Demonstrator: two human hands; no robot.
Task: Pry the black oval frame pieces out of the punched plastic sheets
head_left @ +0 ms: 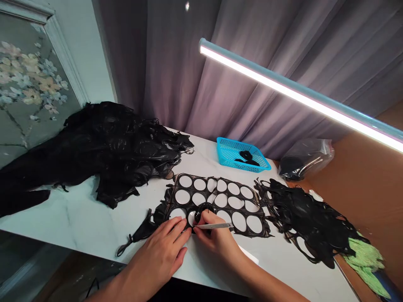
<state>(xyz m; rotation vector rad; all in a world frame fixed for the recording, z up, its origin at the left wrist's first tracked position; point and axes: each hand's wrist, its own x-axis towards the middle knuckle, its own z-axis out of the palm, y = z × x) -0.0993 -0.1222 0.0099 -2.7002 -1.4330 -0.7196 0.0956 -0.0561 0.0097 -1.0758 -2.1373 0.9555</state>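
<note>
A black sheet (pixel 206 188) with rows of round cut-outs lies on the white table, its edges ragged. My left hand (pixel 168 241) rests on its front left edge with the fingers stretched out, palm down. Closed around a slim silver tool (pixel 215 226), perhaps tweezers or a craft knife, my right hand (pixel 215 235) is at the front middle of the sheet. The tool's tip points left, close to my left fingertips. Just beyond my right fingers is a dark coiled piece (pixel 204 208), partly hidden by them. A twisted black scrap (pixel 143 230) lies to the left.
A large heap of black material (pixel 110 142) covers the table's left. At the back stands a blue basket (pixel 225 161) with black pieces inside. More black cut-out scraps (pixel 308 214), a clear bag (pixel 307 157) and a green cloth (pixel 365 260) are at right. A lit tube lamp (pixel 283 87) hangs above.
</note>
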